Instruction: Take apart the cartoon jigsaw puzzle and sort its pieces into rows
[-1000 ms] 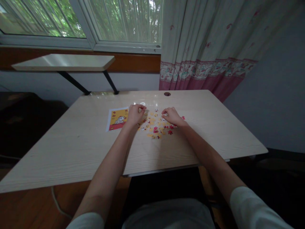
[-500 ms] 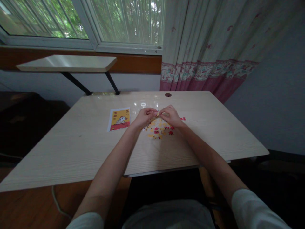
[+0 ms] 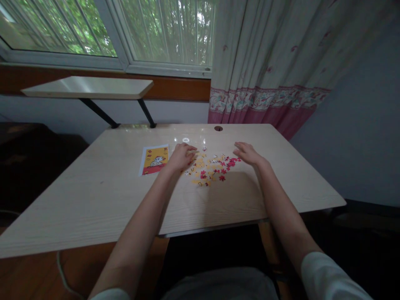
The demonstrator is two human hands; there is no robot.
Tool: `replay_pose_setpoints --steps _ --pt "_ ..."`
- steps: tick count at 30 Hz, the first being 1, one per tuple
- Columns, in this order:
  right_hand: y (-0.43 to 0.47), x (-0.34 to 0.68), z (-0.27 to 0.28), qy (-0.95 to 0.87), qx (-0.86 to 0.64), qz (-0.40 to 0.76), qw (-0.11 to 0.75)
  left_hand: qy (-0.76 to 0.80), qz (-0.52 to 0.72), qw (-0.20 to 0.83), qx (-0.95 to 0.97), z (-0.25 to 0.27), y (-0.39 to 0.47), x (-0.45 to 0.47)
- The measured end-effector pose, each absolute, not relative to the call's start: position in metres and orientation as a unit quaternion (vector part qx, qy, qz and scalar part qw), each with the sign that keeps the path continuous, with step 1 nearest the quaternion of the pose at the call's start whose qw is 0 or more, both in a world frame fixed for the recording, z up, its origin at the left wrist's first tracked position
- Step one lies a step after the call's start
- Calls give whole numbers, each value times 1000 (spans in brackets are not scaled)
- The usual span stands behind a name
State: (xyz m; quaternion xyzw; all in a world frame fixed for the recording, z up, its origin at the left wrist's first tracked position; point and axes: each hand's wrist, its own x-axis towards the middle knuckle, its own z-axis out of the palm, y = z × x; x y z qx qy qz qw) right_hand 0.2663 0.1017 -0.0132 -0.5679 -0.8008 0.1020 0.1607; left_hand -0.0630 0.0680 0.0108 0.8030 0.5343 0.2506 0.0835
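Note:
Many small jigsaw puzzle pieces (image 3: 203, 176) in yellow, red and white lie scattered on the pale wooden desk (image 3: 118, 204). At the left edge of the spread is my left hand (image 3: 184, 156), its fingers apart, hiding a few yellow pieces below it. My right hand (image 3: 246, 153) hovers or rests by the red pieces (image 3: 231, 162) on the right side, fingers stretched and nothing visible in them. A printed picture card (image 3: 154, 160) with a white cat on yellow and red lies flat, just left of my left hand.
A raised shelf (image 3: 90, 87) on black legs stands at the desk's back left. A round cable hole (image 3: 218, 128) sits near the back edge. Behind are a barred window and a patterned curtain (image 3: 265, 100). A pale cable (image 3: 64, 275) hangs below at left.
My hands were together over the pieces, pinching at one spot. They have parted, the right hand moving right and the left slightly left, uncovering red and white pieces.

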Motion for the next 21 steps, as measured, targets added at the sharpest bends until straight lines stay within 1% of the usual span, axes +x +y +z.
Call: replay_pose_setpoints --steps 3,6,8,13,17,21 --pt "99 254 -24 -758 -635 112 99 561 214 48 798 16 65 -85" --pt "93 226 -27 -766 -632 102 67 575 137 9 807 19 51 -115" --pt "91 207 -25 -787 -606 92 65 591 101 -14 800 19 35 -135" --pt "94 168 -21 -833 -540 99 63 623 44 -31 780 13 -8 -166" --pt "98 138 -19 -875 -467 112 56 664 26 -39 747 2 -24 -178" --pt "94 108 -19 -896 -423 117 61 685 36 -36 727 -5 -18 -194"
